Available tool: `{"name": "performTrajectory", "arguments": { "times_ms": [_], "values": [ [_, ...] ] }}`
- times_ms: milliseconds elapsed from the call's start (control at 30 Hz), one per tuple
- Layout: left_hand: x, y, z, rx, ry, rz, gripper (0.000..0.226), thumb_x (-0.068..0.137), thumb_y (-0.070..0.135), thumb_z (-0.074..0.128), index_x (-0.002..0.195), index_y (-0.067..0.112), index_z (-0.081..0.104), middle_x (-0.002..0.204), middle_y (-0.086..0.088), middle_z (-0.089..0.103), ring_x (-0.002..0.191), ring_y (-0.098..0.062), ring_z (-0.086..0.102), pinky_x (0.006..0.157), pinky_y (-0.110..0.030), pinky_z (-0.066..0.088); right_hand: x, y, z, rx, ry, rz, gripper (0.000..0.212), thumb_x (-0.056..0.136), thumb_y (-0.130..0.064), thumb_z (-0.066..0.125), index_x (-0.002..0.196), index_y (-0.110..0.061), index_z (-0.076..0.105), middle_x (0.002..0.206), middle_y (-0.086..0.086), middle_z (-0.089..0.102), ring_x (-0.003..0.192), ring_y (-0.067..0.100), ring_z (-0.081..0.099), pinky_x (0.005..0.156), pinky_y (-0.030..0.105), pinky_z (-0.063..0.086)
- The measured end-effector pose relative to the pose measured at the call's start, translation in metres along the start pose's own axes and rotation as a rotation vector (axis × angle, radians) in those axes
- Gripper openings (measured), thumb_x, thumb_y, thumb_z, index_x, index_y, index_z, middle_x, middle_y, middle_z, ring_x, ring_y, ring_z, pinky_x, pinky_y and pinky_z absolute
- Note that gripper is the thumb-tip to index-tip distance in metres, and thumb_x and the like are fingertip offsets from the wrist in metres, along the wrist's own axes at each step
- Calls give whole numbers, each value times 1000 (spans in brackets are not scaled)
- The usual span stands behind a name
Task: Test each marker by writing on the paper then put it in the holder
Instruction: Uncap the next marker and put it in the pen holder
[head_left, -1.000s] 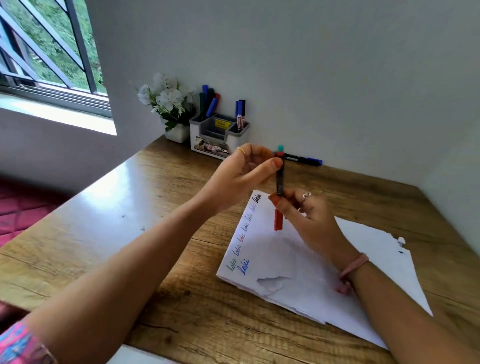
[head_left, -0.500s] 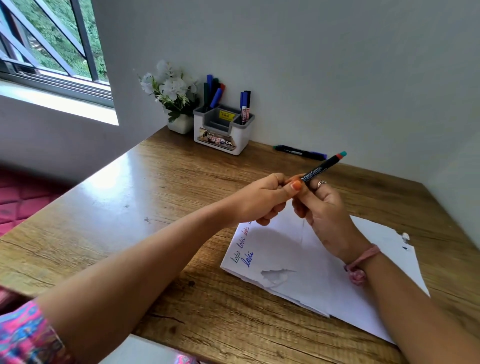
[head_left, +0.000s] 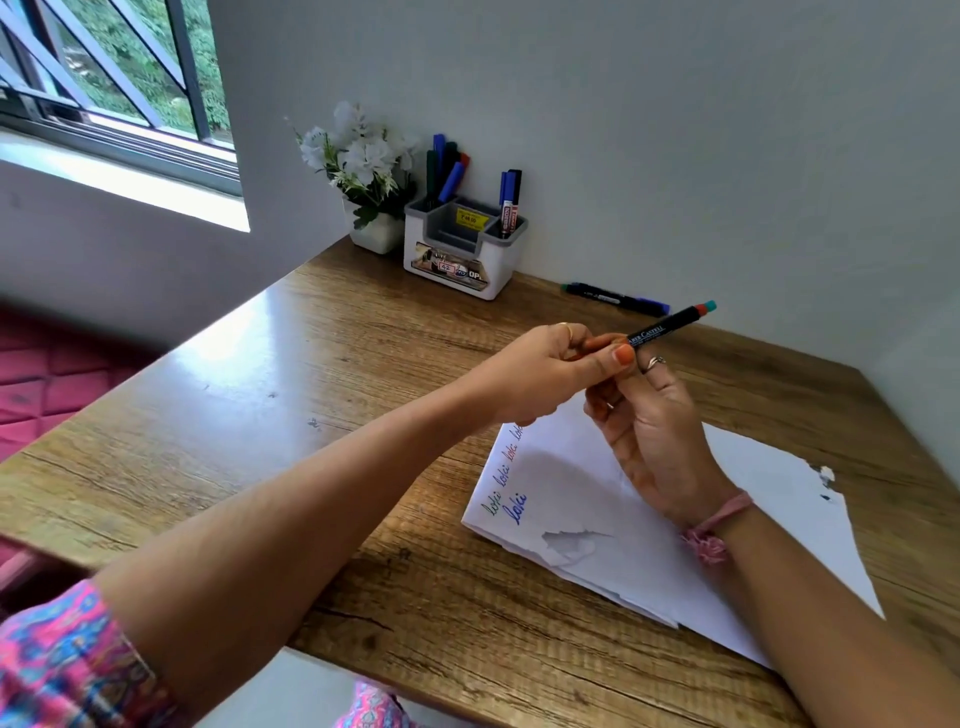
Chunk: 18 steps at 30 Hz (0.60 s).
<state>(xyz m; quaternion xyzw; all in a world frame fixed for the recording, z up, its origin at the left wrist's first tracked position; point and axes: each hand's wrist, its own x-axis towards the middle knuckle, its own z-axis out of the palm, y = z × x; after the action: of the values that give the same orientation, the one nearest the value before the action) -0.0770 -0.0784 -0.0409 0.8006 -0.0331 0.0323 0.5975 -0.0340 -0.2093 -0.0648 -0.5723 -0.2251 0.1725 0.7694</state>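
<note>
I pinch the black marker (head_left: 667, 326) near its cap end with my left hand (head_left: 550, 371), while my right hand (head_left: 649, 415) curls round the barrel from below, both above the paper (head_left: 613, 499), ready to uncap, I'd say. The holder (head_left: 460, 260) waits by the wall; another marker (head_left: 615, 299) lies on the table (head_left: 311, 364).

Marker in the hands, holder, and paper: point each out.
marker (head_left: 667, 326), head view, on its black printed barrel.
holder (head_left: 493, 254), head view, on its white front wall.
paper (head_left: 769, 467), head view, on a bare part right of the wrist.
</note>
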Motion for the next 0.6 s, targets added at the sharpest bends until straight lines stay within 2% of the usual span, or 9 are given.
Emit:
{"name": "performTrajectory", "arguments": {
  "times_ms": [33,100,167,233,300,400,500,567,600],
  "values": [
    [-1,0,0,9,4,-1,24,91,44,53,83,21,53,52,6,35,44,-8,29,41,-21,24,0,1,2,3,12,5,21,82,-29,54,80,-30,75,76,-6,65,70,5,54,64,17,49],
    [-1,1,-1,35,13,-2,27,91,46,53,75,24,54,51,7,36,44,-10,30,40,-20,25,0,2,4,31,23,0,17,74,-34,60,80,-29,75,75,-7,66,69,4,56,63,18,50],
    [0,-1,-1,98,22,-17,41,90,53,50,66,19,51,54,0,37,45,-14,32,40,-20,26,1,0,3,51,28,-26,20,67,-39,62,80,-28,73,77,-5,66,74,8,56,67,21,49],
    [3,-4,1,148,41,-15,51,88,59,48,61,16,47,58,-6,38,49,-18,34,43,-23,27,2,-2,1,54,27,-46,19,69,-39,62,80,-27,72,80,-3,64,77,12,55,69,23,48],
    [4,-5,0,184,34,9,51,89,60,44,61,17,48,54,-2,39,47,-14,34,44,-23,27,2,-5,0,47,22,-19,18,75,-36,59,80,-25,72,76,-2,62,73,11,54,66,21,49],
    [3,-3,-19,249,-94,-20,49,89,60,38,75,17,56,52,8,39,40,-4,33,41,-19,29,1,-6,0,30,89,-4,19,91,-26,49,87,-17,66,63,-4,51,58,7,47,58,20,45],
    [3,-8,-49,315,-192,-68,56,76,62,47,92,9,57,61,4,37,44,-6,31,40,-18,28,3,-11,-3,116,148,-28,21,95,-23,47,88,-16,66,63,-4,53,58,5,49,54,18,44],
    [5,-14,-61,499,-204,-67,66,73,61,58,109,6,59,63,8,38,48,-4,35,43,-14,30,4,-16,-8,144,170,-15,21,94,-19,48,85,-16,67,64,-4,56,60,5,53,53,18,46],
    [7,-17,-64,616,-224,-79,66,72,59,63,120,13,58,65,11,39,52,-3,38,47,-15,31,4,-18,-10,123,163,-13,19,93,-15,49,84,-15,66,63,-3,56,60,6,54,53,19,47]
  ]
}}
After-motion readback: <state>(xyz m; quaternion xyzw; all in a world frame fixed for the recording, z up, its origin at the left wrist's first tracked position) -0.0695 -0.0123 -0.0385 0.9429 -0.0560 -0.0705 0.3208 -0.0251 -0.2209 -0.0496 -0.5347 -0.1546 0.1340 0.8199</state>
